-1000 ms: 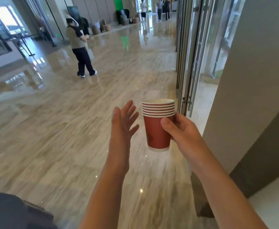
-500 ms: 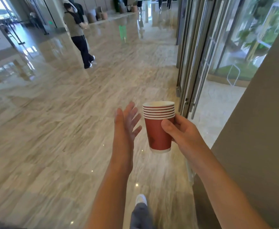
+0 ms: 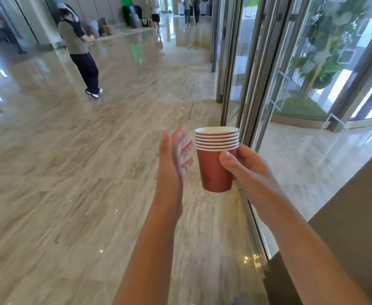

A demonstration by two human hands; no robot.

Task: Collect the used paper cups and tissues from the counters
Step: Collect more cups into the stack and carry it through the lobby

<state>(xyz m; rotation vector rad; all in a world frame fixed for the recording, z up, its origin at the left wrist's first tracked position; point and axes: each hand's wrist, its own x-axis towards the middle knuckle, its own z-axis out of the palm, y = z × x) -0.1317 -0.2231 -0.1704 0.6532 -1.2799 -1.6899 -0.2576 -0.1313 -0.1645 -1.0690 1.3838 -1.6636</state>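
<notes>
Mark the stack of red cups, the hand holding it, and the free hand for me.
stack of red cups (image 3: 213, 170): head view, on the red side wall of the outermost cup.
right hand (image 3: 250, 170): head view, back of the hand gripping the stack.
left hand (image 3: 173, 159): head view, on the open palm.

Place: the lobby of a large commercial or office building.
Floor: polished marble floor (image 3: 75, 164), glossy enough to mirror lights and walls.
Entrance: tall metal-framed glass doors (image 3: 253, 69) along the right, a curved glass wall (image 3: 343, 89) with greenery beyond, possibly a revolving door.
People: a standing person (image 3: 79, 49) in dark trousers; others walking far down the hall (image 3: 190, 9).
Far end: dark bins or planters (image 3: 134, 16), too blurred to tell apart.
</notes>
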